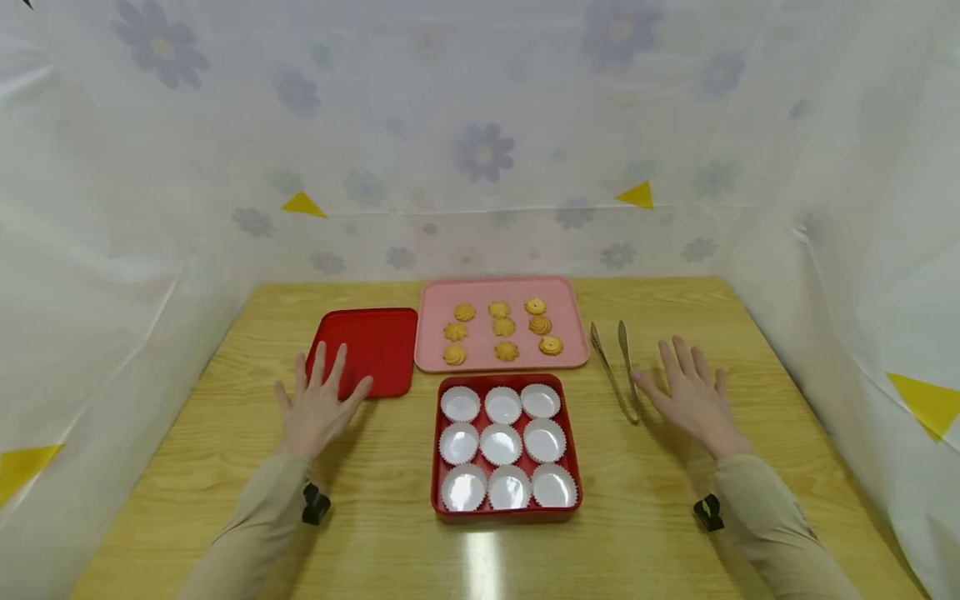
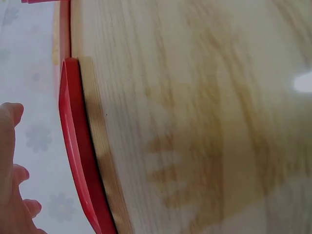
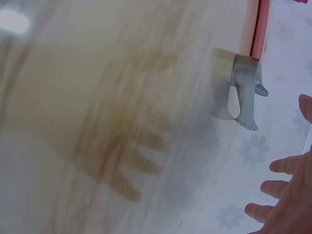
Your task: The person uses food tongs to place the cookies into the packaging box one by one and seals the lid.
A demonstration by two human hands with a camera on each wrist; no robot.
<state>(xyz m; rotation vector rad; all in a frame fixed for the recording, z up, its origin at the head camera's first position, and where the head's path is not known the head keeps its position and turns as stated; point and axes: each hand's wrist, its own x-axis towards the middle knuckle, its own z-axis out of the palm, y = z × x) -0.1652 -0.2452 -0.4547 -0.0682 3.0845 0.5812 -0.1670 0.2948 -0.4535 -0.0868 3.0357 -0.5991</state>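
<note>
My left hand (image 1: 318,414) hovers over the table with fingers spread, its fingertips overlapping the near edge of the red lid-like tray (image 1: 382,346) in the head view. On the other side my right hand (image 1: 693,397) is spread too, its thumb near the bend of the metal tongs (image 1: 628,392). Neither hand holds anything. Between them stands a red box (image 1: 508,515) with several white paper cups (image 1: 501,444) set in rows. Behind it, a pink tray (image 1: 480,364) carries several golden piped cookies (image 1: 504,327). The right wrist view shows the tongs (image 3: 246,90) beyond the hand's shadow.
The wooden table (image 1: 375,550) is enclosed at the back and sides by white sheeting (image 1: 480,108) with a flower print. Yellow tape pieces (image 1: 636,195) stick to the sheeting. The pink tray sits close to the back edge, just right of the red tray.
</note>
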